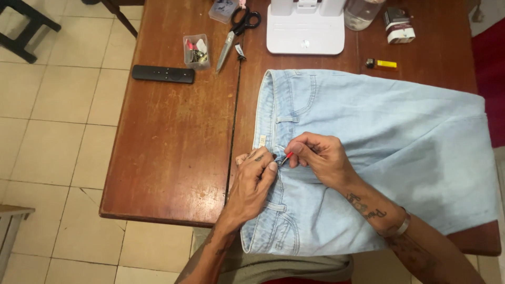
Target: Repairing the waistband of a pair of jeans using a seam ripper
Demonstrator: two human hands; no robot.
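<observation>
The pale blue denim jeans (368, 152) lie flat across the reddish-brown wooden table (173, 152), waistband toward the table's middle seam, legs running off to the person's right. At the waistband's midpoint both hands meet. The left hand (255, 181) presses down, fingers curled, pinching the band's edge. The right hand (321, 155), just beside it, is closed on a small red-handled tool (286, 157), whose long axis slants down-left, tip at the fabric under the left thumb
</observation>
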